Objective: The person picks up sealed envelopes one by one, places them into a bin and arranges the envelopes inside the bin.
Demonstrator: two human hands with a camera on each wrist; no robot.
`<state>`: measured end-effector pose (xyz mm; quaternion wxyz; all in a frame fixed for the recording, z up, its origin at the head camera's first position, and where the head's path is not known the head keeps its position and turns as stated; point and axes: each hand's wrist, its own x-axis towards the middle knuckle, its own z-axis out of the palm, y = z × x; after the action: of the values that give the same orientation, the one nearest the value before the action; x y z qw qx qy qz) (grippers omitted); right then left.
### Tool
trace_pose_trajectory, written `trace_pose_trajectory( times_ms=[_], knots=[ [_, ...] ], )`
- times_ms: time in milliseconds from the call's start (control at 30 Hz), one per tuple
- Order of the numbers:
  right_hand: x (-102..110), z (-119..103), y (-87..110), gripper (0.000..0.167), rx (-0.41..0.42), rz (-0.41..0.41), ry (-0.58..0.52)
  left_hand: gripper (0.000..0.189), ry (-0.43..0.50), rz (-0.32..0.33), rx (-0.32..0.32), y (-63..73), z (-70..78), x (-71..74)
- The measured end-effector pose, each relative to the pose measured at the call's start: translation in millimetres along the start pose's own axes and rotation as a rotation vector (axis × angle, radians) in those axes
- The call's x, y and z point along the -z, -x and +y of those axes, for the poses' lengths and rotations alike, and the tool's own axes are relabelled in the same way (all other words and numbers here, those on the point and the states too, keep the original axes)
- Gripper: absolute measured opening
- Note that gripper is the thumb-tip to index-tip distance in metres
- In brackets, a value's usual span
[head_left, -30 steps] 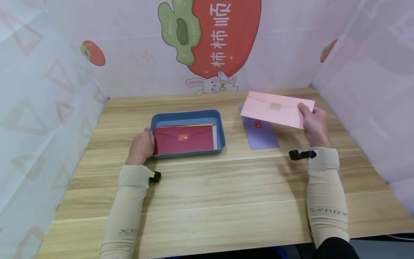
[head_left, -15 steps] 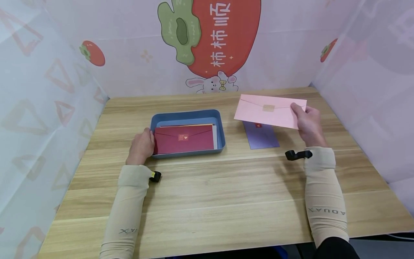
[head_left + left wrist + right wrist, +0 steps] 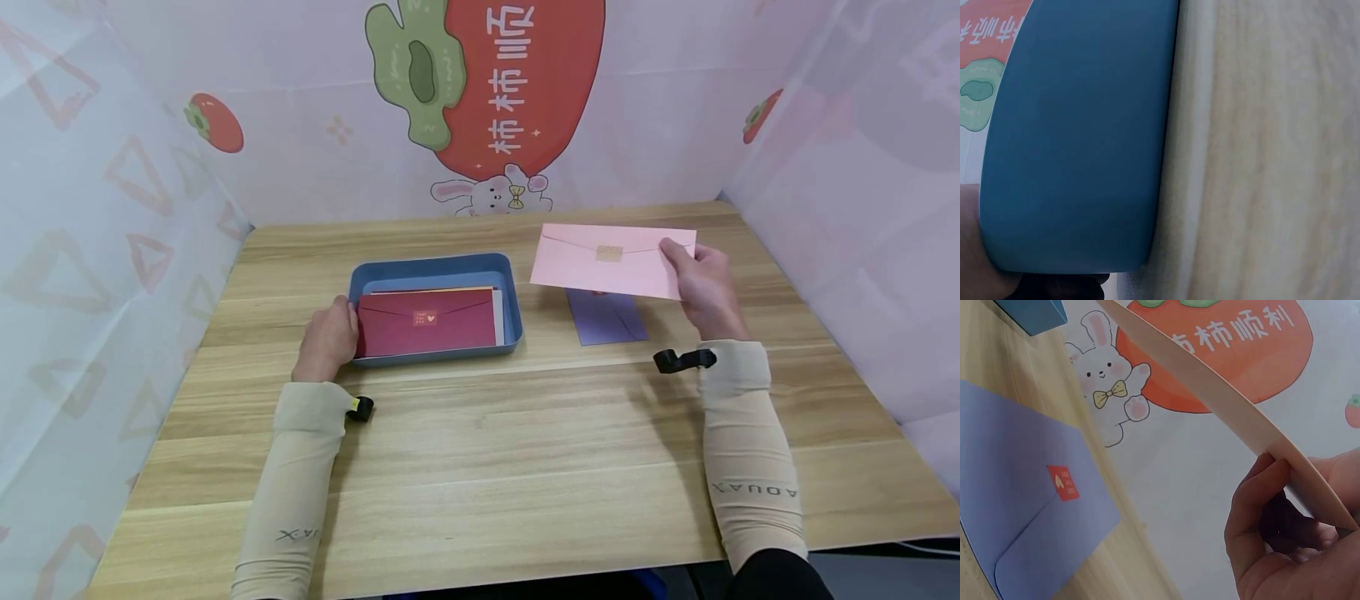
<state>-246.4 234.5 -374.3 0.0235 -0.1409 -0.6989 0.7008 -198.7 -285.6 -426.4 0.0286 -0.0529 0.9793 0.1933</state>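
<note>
A pink envelope point(image 3: 592, 258) with a gold patterned sticker is held up by my right hand point(image 3: 705, 287), thumb on its face at the right end. In the right wrist view the curled fingers point(image 3: 1254, 494) press against its other side. Under it on the table lies a purple envelope point(image 3: 609, 321), its red sticker partly covered in the head view. At the left, my left hand point(image 3: 326, 342) grips the left end of a blue tray point(image 3: 427, 268). Inside the tray a dark red envelope point(image 3: 427, 329) with a heart sticker lies over other paper items, of which only edges show.
The wooden table point(image 3: 480, 467) carries the tray left of centre and the purple envelope to its right. A printed curtain point(image 3: 300, 167) with a persimmon and a rabbit stands behind, with curtains along both sides.
My right hand has moved left with the pink envelope, which hangs a little lower and nearer the tray. My left hand and the tray have stayed put.
</note>
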Motion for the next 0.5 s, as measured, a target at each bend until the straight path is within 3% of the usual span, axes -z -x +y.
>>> trace_pose_trajectory(
  times_ms=[500],
  knots=[
    [-18,2,5.2,0.044,-0.004,-0.059,0.093,0.042,0.001,0.002,-0.009,0.5,0.5,0.1]
  ],
)
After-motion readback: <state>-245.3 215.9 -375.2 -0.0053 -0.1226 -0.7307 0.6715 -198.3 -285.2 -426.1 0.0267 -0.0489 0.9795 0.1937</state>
